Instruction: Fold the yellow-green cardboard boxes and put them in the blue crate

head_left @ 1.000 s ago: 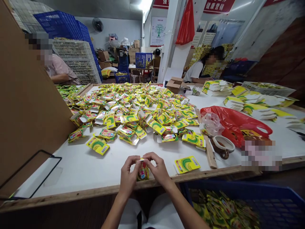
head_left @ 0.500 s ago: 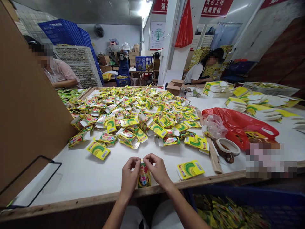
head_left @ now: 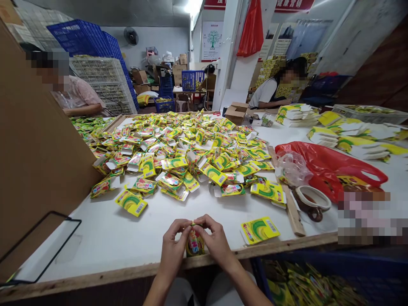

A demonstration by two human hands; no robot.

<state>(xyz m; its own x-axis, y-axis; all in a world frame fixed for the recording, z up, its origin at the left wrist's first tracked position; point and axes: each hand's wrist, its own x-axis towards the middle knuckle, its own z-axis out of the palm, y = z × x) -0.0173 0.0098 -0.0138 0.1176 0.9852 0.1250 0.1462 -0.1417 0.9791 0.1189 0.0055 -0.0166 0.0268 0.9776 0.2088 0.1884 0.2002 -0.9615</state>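
Note:
At the table's front edge, my left hand and my right hand pinch the top end of one small green and yellow box between thumbs and fingers. The box stands upright with its printed front showing; its top flap is hidden behind my fingertips. To the right of my hands lies a yellow box with a barcode. Beyond them spreads a big heap of similar boxes, some with white flaps open. One box lies at the heap's near left.
A cardboard sheet and a black wire frame stand left. On the right are a wooden strip, a cup and a red bag. A blue crate sits below. Two people sit across.
My fingers have closed over the top of the box, where a white flap showed before. The camera view has shifted slightly.

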